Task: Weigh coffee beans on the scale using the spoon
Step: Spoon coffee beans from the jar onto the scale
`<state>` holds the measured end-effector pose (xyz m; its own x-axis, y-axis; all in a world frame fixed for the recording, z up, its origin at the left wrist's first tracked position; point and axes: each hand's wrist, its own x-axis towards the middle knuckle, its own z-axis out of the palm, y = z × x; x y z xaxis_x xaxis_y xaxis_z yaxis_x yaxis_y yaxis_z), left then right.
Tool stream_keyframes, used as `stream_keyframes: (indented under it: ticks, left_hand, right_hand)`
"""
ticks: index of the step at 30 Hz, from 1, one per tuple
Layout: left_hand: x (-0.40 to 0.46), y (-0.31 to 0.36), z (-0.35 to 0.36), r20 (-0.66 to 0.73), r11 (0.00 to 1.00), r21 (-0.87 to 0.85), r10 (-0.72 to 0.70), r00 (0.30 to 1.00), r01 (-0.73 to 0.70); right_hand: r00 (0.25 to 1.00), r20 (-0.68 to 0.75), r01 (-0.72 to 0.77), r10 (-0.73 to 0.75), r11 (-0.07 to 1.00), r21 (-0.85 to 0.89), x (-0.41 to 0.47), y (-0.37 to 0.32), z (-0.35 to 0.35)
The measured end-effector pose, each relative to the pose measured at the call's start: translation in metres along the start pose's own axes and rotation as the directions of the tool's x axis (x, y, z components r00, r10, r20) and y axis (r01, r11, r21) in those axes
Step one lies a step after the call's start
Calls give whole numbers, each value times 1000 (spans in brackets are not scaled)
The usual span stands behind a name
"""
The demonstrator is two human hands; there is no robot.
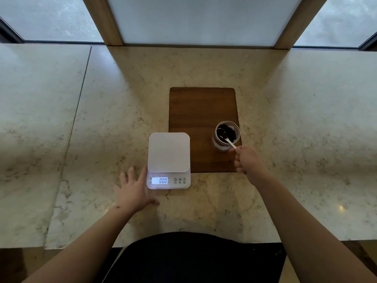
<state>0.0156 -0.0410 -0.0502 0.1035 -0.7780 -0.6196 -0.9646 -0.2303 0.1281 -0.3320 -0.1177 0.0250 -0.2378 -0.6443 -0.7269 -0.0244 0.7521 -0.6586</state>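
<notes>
White plastic, the spoon point(230, 142) looks light and stiff; the right hand point(245, 160) pinches its handle end, bowl dipped among loose, spill-prone coffee beans point(226, 132) in the glass jar point(225, 137). Left hand point(133, 190) lies spread flat on the table point(81, 119), touching the empty scale point(169, 160).

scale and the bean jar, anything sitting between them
Nothing. In the head view, only bare wooden board separates the scale from the jar.

Left hand point(133, 193) flat, splayed; right hand point(245, 159) fisted.
</notes>
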Motion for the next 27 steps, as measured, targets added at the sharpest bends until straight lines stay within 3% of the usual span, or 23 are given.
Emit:
stream_keyframes:
  ticks: [3,7,16,21,27]
  left_hand:
    - [-4,-3,3,-55,997,-80,11,998,-15]
    - [-2,1,0,-250,993,-86,53,967,-77]
    - [-4,-9,11,-288,995,58,96,953,-83]
    - [-2,-21,29,-431,989,-76,80,899,-125]
    - [13,-32,58,-390,992,-32,97,916,-118]
  right_hand:
    - [1000,9,7,-7,1000,13,-1,3,-1]
    - [1000,4,18,-18,1000,25,-2,2,-10]
    - [1000,8,7,-8,1000,22,-4,5,-2]
    - [1000,4,20,-20,999,28,-5,5,0]
    - [1000,-8,13,-13,999,36,-1,5,2]
